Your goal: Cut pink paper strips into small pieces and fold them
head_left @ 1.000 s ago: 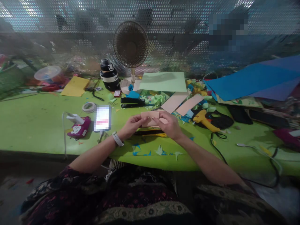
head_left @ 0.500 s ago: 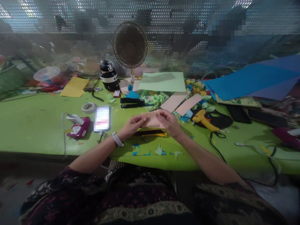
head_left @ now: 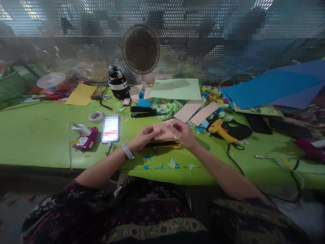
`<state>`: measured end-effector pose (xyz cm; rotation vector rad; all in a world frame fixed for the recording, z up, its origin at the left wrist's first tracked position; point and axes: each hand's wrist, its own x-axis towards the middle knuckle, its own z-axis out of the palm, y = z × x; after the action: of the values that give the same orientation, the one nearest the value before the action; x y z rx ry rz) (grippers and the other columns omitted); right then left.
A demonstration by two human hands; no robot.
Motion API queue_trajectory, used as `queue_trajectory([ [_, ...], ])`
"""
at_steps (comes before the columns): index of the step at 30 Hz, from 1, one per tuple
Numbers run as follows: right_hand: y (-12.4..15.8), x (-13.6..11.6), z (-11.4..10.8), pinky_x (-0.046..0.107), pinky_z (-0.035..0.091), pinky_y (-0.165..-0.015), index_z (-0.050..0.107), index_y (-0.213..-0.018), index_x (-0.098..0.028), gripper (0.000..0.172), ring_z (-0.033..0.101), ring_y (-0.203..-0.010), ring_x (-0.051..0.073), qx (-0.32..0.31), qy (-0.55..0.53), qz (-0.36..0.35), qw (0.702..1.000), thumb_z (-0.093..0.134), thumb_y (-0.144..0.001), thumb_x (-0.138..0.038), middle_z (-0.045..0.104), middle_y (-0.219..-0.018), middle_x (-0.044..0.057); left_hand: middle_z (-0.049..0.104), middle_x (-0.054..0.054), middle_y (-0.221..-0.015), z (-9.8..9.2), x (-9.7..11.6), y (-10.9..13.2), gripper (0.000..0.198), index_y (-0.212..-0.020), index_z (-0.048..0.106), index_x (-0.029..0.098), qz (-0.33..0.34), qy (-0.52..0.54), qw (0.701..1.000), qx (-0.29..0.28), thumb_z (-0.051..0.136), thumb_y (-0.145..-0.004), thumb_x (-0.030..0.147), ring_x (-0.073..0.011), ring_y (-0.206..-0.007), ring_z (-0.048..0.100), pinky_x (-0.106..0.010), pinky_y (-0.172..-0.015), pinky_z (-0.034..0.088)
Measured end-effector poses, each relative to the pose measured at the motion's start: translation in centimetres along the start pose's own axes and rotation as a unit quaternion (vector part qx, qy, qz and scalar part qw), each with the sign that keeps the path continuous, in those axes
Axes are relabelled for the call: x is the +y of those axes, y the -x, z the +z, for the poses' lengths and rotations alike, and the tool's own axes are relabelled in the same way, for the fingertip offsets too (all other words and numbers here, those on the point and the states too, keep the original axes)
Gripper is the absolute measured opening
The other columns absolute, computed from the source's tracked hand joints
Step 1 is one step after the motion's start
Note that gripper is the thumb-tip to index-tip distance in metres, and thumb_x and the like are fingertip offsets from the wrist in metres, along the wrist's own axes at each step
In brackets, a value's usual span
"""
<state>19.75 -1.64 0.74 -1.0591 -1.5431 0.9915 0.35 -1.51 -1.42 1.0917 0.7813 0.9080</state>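
Observation:
Between my two hands is a piece of pink paper, held a little above the table. My left hand pinches its left side, thumb on top. My right hand grips the right side with thumb and fingers closed on it. Whether the paper is folded or several layers thick, I cannot tell. Just below the paper lies a yellow and black utility knife, partly covered by my hands. Two more pink paper pieces, a wider one and a narrow strip, lie behind my right hand.
Behind my hands are a black stapler, a fan, a bottle and green paper. A lit phone and purple power adapter lie left. Right are a yellow glue gun and blue sheets. Paper scraps dot the front edge.
The pink paper has shifted and tilted slightly between my hands, showing more of its face. My left thumb and right fingers have moved a little along it.

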Motion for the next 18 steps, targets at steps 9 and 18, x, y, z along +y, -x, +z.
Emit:
queue_trajectory([
  [9,0.10,-0.12,-0.08,0.029,0.046,-0.063,0.062,-0.078,-0.019,0.036,0.052,-0.065,0.013,-0.020,0.009,-0.004,1.000,0.071,-0.077,-0.054,0.059,-0.071,0.000,0.077,-0.014,-0.082,0.23,0.83,0.53,0.046,-0.090,0.074,0.008,-0.092,-0.081,0.990,-0.067,0.086,-0.067,0.046,-0.0174,-0.069,0.072,-0.025,-0.062,0.057],
  [18,-0.03,-0.60,-0.58,0.027,0.045,-0.056,0.063,-0.076,-0.019,0.039,0.053,-0.061,0.013,-0.051,0.010,0.051,0.997,0.075,-0.072,-0.056,0.060,-0.067,-0.001,0.077,-0.014,-0.079,-0.55,0.81,0.26,0.049,-0.085,0.072,0.008,-0.066,-0.106,0.987,-0.105,0.081,-0.071,0.053,-0.0175,-0.066,0.073,-0.026,-0.060,0.059],
])
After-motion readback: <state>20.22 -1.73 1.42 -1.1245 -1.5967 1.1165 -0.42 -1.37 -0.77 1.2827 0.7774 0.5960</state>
